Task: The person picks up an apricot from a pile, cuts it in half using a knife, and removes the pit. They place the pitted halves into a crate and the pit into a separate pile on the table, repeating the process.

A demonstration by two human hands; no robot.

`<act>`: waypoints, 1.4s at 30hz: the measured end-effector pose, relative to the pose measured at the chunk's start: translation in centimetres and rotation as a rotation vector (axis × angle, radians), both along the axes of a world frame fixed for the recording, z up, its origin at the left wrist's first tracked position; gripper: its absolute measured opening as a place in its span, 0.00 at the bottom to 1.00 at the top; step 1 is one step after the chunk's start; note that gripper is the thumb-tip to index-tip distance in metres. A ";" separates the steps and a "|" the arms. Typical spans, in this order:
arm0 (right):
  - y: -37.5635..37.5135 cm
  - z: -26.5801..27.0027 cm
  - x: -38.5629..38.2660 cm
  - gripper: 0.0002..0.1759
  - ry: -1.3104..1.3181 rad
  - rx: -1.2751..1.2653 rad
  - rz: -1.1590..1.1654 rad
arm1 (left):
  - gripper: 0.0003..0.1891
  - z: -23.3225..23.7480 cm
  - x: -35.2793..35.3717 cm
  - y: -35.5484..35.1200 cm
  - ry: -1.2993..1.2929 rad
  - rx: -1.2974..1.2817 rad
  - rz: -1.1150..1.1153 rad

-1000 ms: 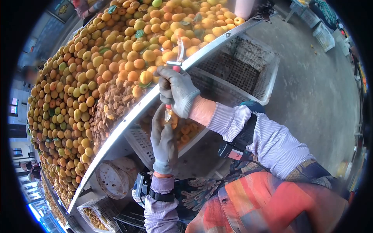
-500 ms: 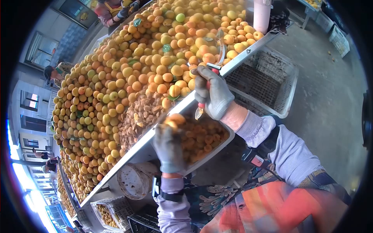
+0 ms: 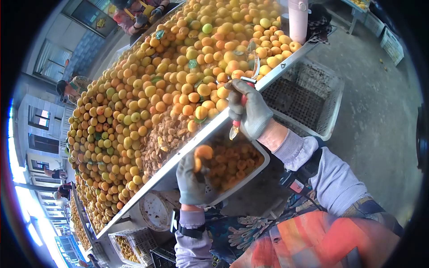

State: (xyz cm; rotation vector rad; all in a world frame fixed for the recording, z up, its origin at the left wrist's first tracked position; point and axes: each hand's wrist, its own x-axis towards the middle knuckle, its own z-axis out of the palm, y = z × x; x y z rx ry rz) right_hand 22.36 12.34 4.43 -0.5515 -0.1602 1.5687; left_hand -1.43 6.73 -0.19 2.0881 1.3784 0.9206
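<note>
My left hand (image 3: 191, 181), in a grey glove, holds a split apricot (image 3: 203, 152) above the crate's rim. In my gloved right hand (image 3: 251, 107) is a red-handled knife (image 3: 237, 123), its short, juice-wet tip pointing down and a metal piece at its upper end. Both hands are at the metal table edge (image 3: 210, 127). Below them stands a crate (image 3: 267, 156) of opened apricot halves (image 3: 232, 161). A heap of brown apricot stones (image 3: 166, 136) lies on the table just beyond my left hand.
Whole apricots (image 3: 129, 105) cover the sloping table. A curved, shiny strip (image 3: 256, 64) lies on them. A pink tumbler (image 3: 298, 22) stands at the far right corner. Below are a dirty crate (image 3: 333, 111), a white bucket (image 3: 154, 210) and another apricot crate (image 3: 143, 243). A co-worker (image 3: 138, 15) works opposite.
My left hand has moved slightly down and left, and the apricot in it now shows more clearly. My right hand keeps the knife almost in place. The view has shifted slightly.
</note>
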 end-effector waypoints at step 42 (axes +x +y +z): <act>-1.6 0.3 6.2 0.15 0.078 -0.072 0.157 | 0.28 3.3 10.6 26.0 0.573 -0.198 0.247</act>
